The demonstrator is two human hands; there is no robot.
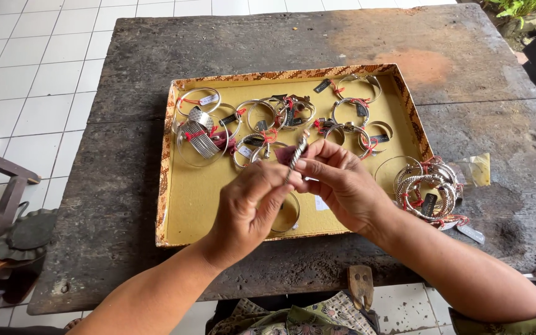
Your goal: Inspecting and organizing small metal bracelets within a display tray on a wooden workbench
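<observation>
- Patterned cloth (317,316) is lying nearest, below the counter (125,205) edge.
- Left hand (249,211) is pinching a twisted silver bangle (297,153) between thumb and fingers, its grip narrow.
- Right hand (342,183) is gripping the same bangle from the other side, above the yellow tray (218,205).
- More tagged bangles are lying in the tray; a stack of bangles (429,192) is sitting just beside it on the counter.
</observation>
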